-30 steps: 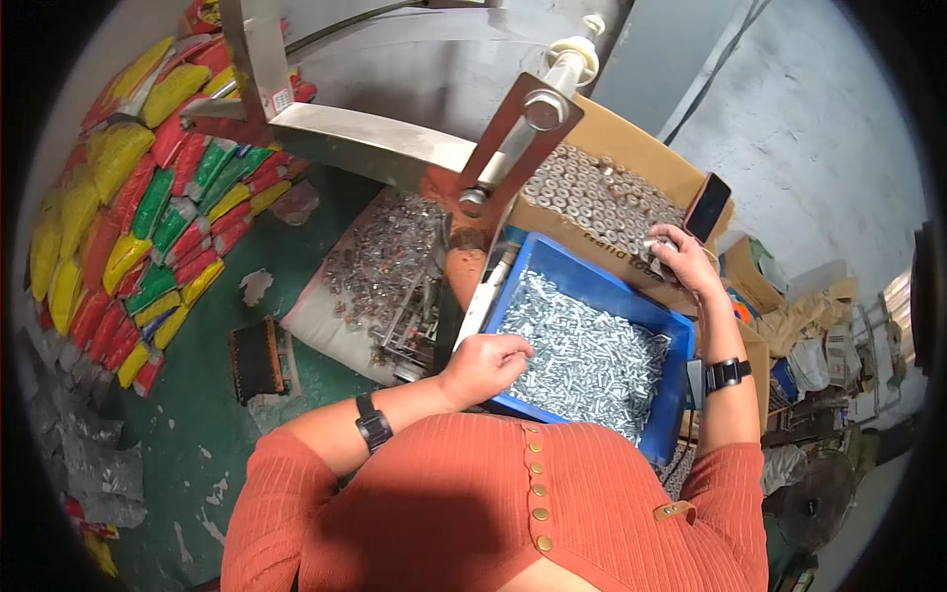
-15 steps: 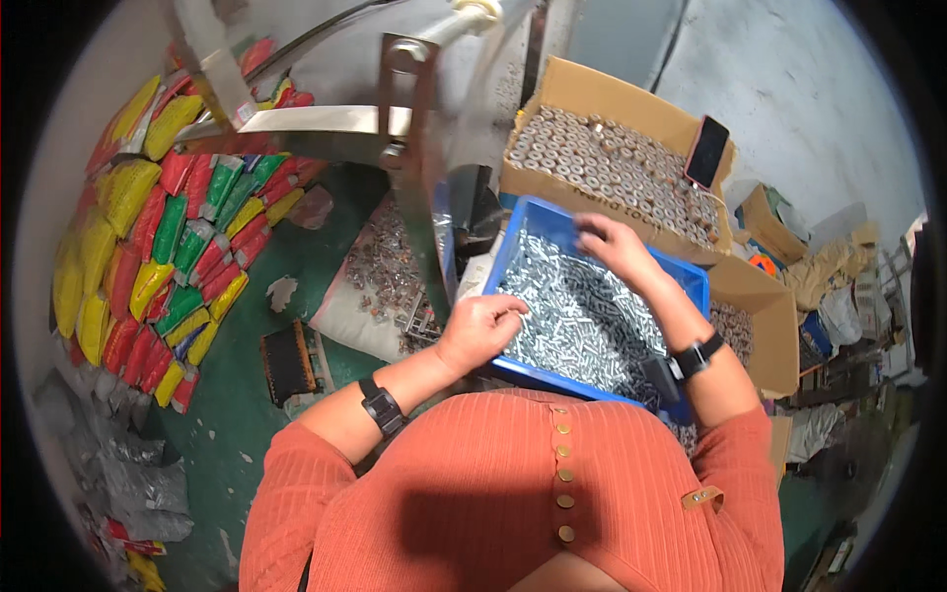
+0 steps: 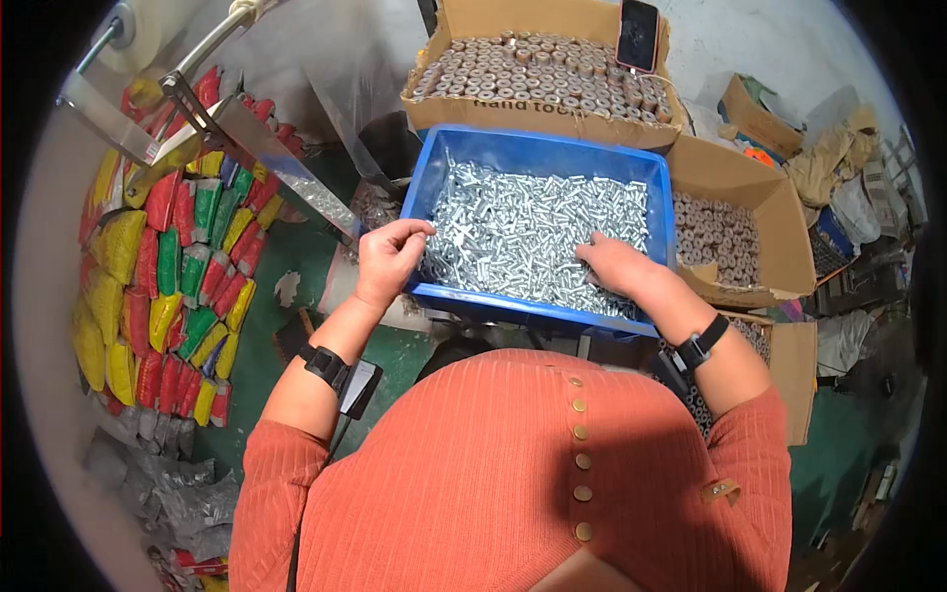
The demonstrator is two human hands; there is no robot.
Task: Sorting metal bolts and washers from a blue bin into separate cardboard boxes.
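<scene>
A blue plastic bin (image 3: 541, 148) in front of me holds a thick layer of small silver metal pins (image 3: 523, 232). At its left rim is my left hand (image 3: 388, 261), with thumb and fingers closed in a pinch; what lies between the tips is too small to make out. My right hand (image 3: 623, 268) reaches over the near right side of the bin. Its bent fingers touch the pins, closed together, and whatever they hold is hidden.
Behind the bin stands a cardboard box (image 3: 552, 109) of brownish ring-shaped parts, a phone (image 3: 638, 36) leaning on it. More open boxes (image 3: 784, 232) of rings stand right. A metal frame (image 3: 266, 163) juts in at left, before piled red, yellow and green packets (image 3: 178, 266).
My view has shifted, so the bin now appears more level. My right hand has come from the bin's far side down onto the pins near its right side. The left stays at the left rim.
</scene>
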